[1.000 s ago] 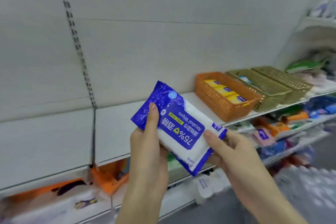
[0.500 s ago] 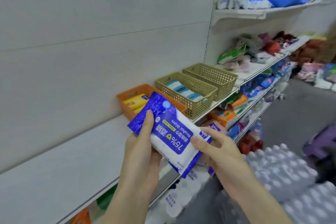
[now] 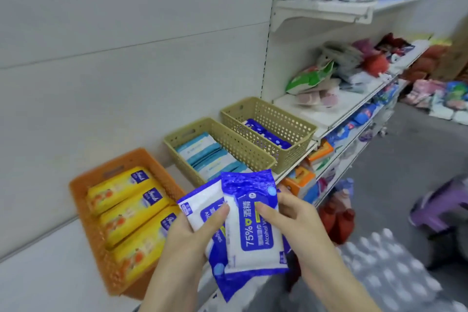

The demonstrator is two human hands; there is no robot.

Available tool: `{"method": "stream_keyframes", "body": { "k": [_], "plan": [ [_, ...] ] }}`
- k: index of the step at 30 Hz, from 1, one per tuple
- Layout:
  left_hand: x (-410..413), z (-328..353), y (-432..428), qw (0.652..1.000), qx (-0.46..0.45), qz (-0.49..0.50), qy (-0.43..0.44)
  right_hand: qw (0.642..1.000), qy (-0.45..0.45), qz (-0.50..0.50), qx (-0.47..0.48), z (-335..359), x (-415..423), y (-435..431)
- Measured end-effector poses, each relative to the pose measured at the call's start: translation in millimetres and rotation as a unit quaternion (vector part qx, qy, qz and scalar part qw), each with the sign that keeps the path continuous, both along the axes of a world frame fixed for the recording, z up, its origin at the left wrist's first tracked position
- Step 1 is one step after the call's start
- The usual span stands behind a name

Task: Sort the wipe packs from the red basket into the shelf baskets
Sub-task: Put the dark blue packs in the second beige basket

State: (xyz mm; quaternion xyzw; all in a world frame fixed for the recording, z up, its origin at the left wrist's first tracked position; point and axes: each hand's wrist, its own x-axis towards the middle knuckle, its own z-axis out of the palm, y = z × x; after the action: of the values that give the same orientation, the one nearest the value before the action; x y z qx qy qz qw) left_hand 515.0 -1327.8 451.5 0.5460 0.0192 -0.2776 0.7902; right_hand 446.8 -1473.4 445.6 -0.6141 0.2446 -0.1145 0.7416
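Head view, comparison with the frames one second and half a second back: the shelf baskets stand much closer and fill mid-frame. The load also reads differently. Earlier a single blue-and-white face shows between the hands; now two packs are fanned apart.

Left hand (image 3: 188, 238) grip: thumb lies over the rear alcohol wipe pack (image 3: 200, 200), fingers beneath it.
Right hand (image 3: 301, 225) grip: thumb presses on the front alcohol wipe pack (image 3: 255, 235), fingers curl behind its right edge.
The front pack overlaps the rear one and touches it. Both are held in the air at the shelf (image 3: 38, 273) edge, just in front of the gap between the orange and middle baskets.

Judgement: the approach is done and the packs are being separated for placing. Neither is released yet.

Containers:
- orange basket (image 3: 78, 208): three yellow packs (image 3: 131, 210) side by side, nearly filling it.
- middle beige basket (image 3: 240, 145): pale blue-and-white packs (image 3: 205, 154) in a leaning row.
- far beige basket (image 3: 293, 144): dark blue packs (image 3: 268, 134), coloured like the held ones, so the likely destination.

Red basket: not in view.
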Motion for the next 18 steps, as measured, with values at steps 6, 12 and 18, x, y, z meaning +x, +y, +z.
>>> {"method": "stream_keyframes", "body": {
  "k": [6,12,18],
  "plan": [
    [60.2,-12.9,-46.9,0.983,0.004,0.186,0.001,0.993,-0.023,-0.087,0.072,-6.6,56.6,-130.5],
    [98.3,-17.3,-125.7,0.954,-0.029,0.299,-0.012,0.993,-0.022,-0.078,0.088,-13.6,137.1,-247.0],
    [123.7,-32.1,-141.1,0.923,-0.03,0.384,0.015,0.977,0.039,-0.067,0.2,-48.0,218.7,-260.5]
  ]
}}
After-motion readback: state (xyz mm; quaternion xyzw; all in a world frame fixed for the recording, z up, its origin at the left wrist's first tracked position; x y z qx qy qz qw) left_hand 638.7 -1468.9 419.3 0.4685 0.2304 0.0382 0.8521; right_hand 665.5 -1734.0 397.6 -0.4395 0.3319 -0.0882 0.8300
